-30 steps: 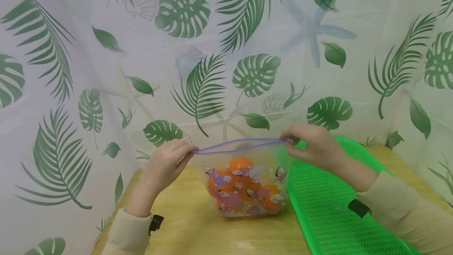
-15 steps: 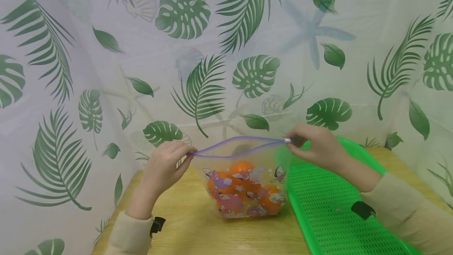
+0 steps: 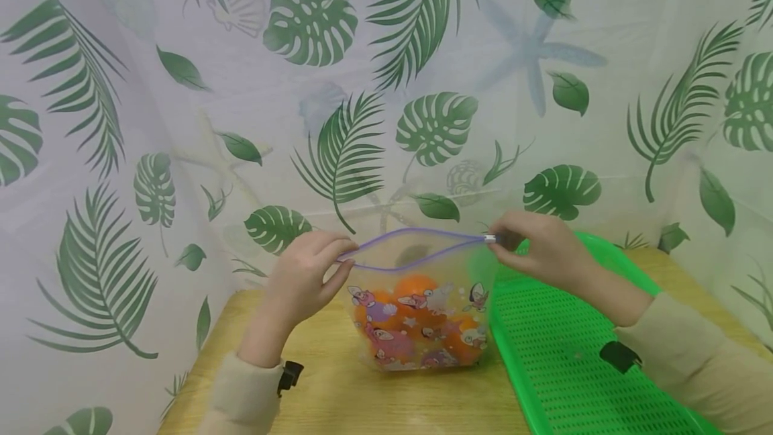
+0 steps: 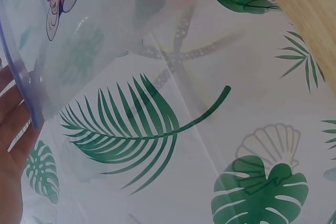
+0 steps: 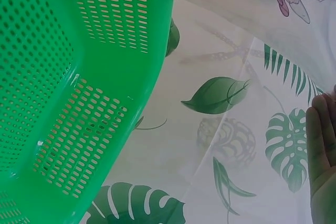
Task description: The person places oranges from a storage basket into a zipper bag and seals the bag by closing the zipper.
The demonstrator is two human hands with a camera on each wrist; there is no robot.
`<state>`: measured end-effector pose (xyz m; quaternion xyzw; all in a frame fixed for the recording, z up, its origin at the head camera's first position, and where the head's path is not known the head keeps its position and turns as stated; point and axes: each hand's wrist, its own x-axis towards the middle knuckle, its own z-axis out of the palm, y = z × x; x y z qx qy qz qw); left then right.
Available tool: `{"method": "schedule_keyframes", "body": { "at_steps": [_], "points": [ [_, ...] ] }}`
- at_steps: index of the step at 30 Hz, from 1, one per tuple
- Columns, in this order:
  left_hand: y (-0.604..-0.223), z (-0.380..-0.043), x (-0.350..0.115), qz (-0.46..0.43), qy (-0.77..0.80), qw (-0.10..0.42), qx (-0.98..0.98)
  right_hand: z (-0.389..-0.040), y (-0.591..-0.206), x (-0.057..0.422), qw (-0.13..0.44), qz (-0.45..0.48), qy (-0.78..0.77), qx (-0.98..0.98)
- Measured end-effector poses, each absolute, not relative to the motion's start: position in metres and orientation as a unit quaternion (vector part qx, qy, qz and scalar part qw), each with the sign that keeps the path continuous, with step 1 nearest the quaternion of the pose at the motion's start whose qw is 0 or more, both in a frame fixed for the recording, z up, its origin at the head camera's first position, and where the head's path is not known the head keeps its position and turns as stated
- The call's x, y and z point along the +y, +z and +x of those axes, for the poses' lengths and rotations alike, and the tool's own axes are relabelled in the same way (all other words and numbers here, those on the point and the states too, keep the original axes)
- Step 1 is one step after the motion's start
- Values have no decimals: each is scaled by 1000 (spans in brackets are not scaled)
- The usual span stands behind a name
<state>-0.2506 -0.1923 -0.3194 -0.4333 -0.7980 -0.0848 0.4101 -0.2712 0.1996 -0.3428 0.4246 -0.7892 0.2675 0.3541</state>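
A clear zip bag (image 3: 423, 337) with a purple zip edge and printed cartoon figures stands upright on the table. Several round orange things (image 3: 415, 286) show through its wall; their kind is unclear. Its mouth gapes in the middle. My left hand (image 3: 308, 274) holds the left end of the zip edge, thumb in front and fingers behind. In the left wrist view, these fingers (image 4: 11, 121) touch the purple strip. At the opposite end, my right hand (image 3: 540, 247) pinches the bag's corner beside the white slider (image 3: 490, 239). The right fingertips are partly hidden in both views.
A green perforated plastic basket (image 3: 513, 371) lies right of the bag, beneath my right forearm. The wooden table (image 3: 338, 398) carries both. Behind and along the sides hangs a white sheet (image 3: 386, 173) printed with leaves.
My left hand has shifted right and inward along the zip edge, and the bag's mouth has spread wider. My right hand has moved slightly right, exposing the white slider.
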Motion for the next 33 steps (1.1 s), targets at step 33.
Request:
{"method": "schedule_keyframes", "body": {
  "at_steps": [33],
  "points": [
    [-297,-261,-93,-471,86,469,-742,-270,-342,197,357,417,266,-792]
  ]
}}
